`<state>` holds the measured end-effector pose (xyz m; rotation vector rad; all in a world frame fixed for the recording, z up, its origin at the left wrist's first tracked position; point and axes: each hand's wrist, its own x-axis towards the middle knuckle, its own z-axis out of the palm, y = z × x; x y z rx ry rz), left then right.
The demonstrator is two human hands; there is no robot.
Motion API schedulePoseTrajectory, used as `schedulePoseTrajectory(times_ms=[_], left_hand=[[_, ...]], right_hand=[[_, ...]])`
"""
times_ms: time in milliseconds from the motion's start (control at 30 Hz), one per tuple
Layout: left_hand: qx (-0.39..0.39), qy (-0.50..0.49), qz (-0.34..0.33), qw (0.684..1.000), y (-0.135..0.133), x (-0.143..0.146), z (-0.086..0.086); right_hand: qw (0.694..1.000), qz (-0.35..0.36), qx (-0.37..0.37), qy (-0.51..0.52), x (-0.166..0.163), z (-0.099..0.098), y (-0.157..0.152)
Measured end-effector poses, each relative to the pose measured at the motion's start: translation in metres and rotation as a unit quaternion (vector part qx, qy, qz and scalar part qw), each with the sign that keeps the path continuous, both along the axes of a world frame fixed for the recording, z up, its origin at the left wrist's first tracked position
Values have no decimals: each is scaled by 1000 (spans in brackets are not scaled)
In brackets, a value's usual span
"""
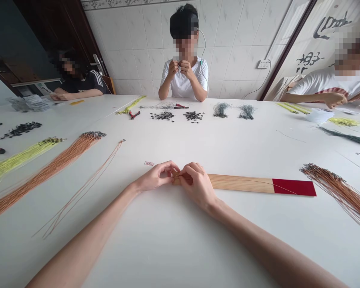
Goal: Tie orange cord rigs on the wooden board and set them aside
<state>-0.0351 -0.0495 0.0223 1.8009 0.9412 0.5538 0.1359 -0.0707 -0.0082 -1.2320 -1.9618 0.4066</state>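
A flat wooden strip point(243, 183) with a red end section point(294, 187) lies crosswise on the table before me. At its left end, my left hand point(156, 176) is closed, thumb and index finger gripping the wood. Beside it my right hand point(198, 185) pinches over the strip, thumb and index finger together. A thin orange line point(283, 187) trails from the right hand along the wood onto the red part. What lies between the fingertips is too small to make out. A small printed label point(149, 163) sits just beyond my left hand.
Bundles of orange lines point(57, 166) and yellow lines point(24, 159) lie to the left, with a few loose orange strands point(87, 184) nearer. Another orange-brown bundle point(339, 188) is at right. Across the table are pliers point(134, 115), black pieces point(163, 116) and a co-worker point(184, 80).
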Motion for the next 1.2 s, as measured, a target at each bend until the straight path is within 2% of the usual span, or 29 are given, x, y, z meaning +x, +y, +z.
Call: schedulePoseTrajectory(times_ms=[1200], left_hand=[[-10,-3,15,1000,0,0,-3]], right_hand=[[999,8,7,-35,1,0,1]])
